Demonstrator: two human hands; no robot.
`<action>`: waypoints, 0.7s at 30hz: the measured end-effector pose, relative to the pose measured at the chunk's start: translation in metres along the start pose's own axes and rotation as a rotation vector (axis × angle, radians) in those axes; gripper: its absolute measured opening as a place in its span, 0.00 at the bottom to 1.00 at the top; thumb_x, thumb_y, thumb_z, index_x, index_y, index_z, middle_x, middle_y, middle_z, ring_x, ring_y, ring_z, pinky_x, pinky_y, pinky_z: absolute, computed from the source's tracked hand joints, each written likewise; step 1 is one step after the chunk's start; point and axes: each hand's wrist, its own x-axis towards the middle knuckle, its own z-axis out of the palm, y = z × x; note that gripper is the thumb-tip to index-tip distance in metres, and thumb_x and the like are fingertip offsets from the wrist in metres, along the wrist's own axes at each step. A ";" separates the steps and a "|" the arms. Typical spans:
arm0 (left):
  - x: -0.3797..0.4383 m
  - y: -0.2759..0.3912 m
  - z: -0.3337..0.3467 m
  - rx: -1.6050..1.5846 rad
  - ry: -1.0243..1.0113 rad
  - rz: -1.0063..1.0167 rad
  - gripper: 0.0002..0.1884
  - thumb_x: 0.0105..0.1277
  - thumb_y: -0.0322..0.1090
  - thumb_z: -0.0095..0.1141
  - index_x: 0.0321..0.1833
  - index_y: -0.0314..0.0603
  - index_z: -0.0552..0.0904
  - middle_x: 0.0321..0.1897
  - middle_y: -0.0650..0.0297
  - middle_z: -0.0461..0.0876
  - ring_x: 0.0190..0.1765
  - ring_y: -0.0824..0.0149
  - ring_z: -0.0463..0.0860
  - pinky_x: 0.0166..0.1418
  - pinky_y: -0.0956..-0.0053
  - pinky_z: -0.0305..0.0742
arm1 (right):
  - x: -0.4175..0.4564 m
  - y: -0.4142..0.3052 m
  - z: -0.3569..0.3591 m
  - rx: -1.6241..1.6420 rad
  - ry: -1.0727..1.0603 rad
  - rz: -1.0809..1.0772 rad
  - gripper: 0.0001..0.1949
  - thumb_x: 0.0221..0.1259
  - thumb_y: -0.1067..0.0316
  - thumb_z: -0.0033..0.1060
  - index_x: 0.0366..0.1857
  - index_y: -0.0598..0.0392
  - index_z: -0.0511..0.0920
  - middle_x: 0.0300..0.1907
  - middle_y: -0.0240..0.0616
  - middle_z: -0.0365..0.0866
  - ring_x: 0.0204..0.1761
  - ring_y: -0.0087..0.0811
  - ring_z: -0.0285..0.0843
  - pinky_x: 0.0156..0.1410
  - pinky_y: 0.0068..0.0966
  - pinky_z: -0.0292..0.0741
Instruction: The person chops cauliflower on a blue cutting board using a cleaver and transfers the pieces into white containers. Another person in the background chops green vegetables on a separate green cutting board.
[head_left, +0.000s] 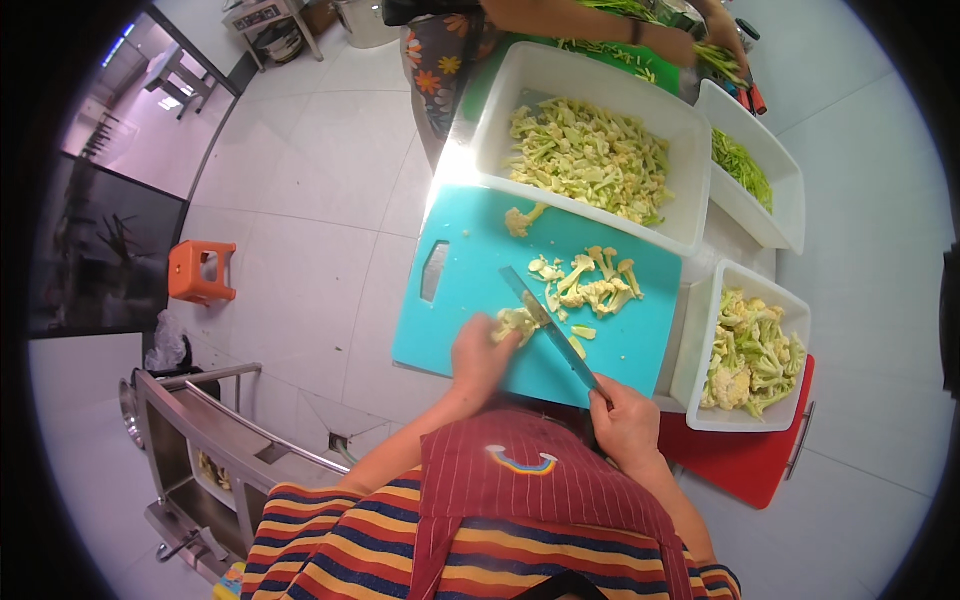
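Note:
My right hand (626, 420) grips the handle of a kitchen knife (561, 341), whose blade slants up and left over the turquoise cutting board (469, 270). The blade touches or lies right beside a cauliflower floret (514, 324) that my left hand (481, 356) holds on the board; that hand is slightly blurred. Right of the blade lies a loose group of cut cauliflower florets (600, 289), with small pale crumbs and green stem slices (583, 331) nearby. One separate floret (523, 220) rests near the board's far edge, against the large white tub.
A large white tub (487, 142) of cut cauliflower stands beyond the board. To the right are a tub (791, 217) of green strips and another (701, 345) of florets, above a red board (739, 465). A co-worker's arm (585, 22) reaches over a green board (667, 71).

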 end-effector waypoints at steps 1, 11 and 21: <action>0.001 0.000 0.001 -0.004 0.006 0.004 0.17 0.56 0.37 0.72 0.35 0.35 0.77 0.24 0.60 0.76 0.26 0.68 0.75 0.30 0.71 0.71 | 0.000 -0.001 0.000 -0.011 -0.002 -0.005 0.11 0.59 0.68 0.63 0.46 0.49 0.86 0.28 0.43 0.85 0.30 0.43 0.84 0.35 0.38 0.79; 0.003 0.004 0.000 0.015 -0.010 0.080 0.14 0.56 0.36 0.70 0.34 0.36 0.78 0.28 0.56 0.78 0.28 0.61 0.77 0.33 0.67 0.73 | 0.002 0.005 0.015 -0.154 -0.182 0.061 0.12 0.63 0.64 0.59 0.49 0.45 0.84 0.30 0.45 0.85 0.33 0.49 0.83 0.37 0.43 0.77; 0.006 0.001 0.000 -0.019 0.005 0.085 0.13 0.56 0.37 0.71 0.34 0.36 0.81 0.27 0.57 0.78 0.27 0.62 0.77 0.32 0.69 0.73 | 0.006 0.009 0.016 -0.078 -0.024 -0.041 0.11 0.62 0.67 0.60 0.47 0.47 0.85 0.26 0.45 0.83 0.28 0.46 0.82 0.34 0.42 0.77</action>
